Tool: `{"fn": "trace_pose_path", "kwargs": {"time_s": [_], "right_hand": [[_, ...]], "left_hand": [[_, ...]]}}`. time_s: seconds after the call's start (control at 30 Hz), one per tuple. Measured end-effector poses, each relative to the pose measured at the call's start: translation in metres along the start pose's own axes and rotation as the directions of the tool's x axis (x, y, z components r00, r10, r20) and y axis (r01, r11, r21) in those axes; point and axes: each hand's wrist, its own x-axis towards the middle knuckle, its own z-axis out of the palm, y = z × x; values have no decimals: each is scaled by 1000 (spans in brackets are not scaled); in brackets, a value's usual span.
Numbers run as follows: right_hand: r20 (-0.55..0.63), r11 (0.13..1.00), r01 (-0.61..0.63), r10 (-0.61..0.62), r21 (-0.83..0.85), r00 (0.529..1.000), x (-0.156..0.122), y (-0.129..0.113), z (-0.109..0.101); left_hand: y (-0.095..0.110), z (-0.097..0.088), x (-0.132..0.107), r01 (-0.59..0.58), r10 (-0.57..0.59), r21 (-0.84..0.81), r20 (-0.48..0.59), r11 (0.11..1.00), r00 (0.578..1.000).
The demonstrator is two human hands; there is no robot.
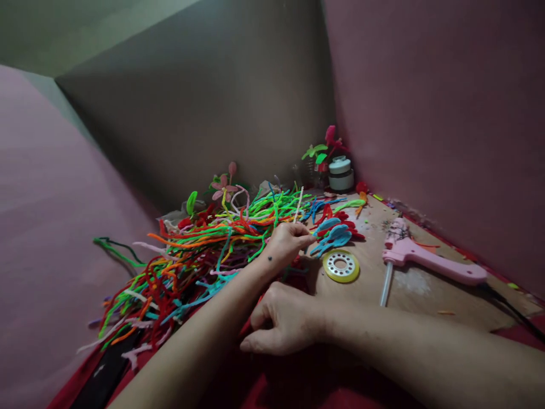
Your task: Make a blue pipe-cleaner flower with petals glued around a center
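Observation:
My left hand (289,241) reaches forward with thumb and index finger pinched together. Its fingertips are at the left edge of several blue looped pipe-cleaner pieces (336,234); what lies between them is too small to tell. A white pipe cleaner (299,204) rises just behind that hand, and I cannot tell whether it is touched. Closer to me, my right hand (285,318) is loosely curled, its thumb a little apart from the index finger. Its inner fingers are hidden, along with anything in them. Red pipe-cleaner pieces (357,234) lie beside the blue ones.
A large tangled heap of pipe cleaners (247,221) covers the left side. A yellow-rimmed tape roll (341,266) lies on the board (366,289). To its right rests a pink glue gun (438,264) with a clear stick and black cord. A white jar (341,173) stands by the wall.

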Motion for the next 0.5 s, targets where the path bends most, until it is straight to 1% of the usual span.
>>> {"fn": "trace_pose_path", "kwargs": {"time_s": [0.07,0.13,0.2,0.3,0.4,0.5], "right_hand": [[-10,1000,9,-9,-19,1000,0,3,1],[-13,999,-14,14,-48,1000,1,4,1],[-19,997,-37,36,-72,999,0,4,1],[-30,996,-35,32,-78,999,0,3,0],[-25,998,-17,16,-57,1000,0,4,0],[1,998,-22,22,-60,1000,0,2,-1]], "left_hand": [[-3,9,11,-18,17,69,3,997,1000],[-5,15,18,-28,29,114,-9,993,1000],[-6,17,21,-41,46,153,-29,987,998],[-5,16,20,-64,72,172,-37,983,997],[2,8,11,-61,70,150,-58,987,996],[21,-12,-11,-48,53,54,-101,997,993]]}}
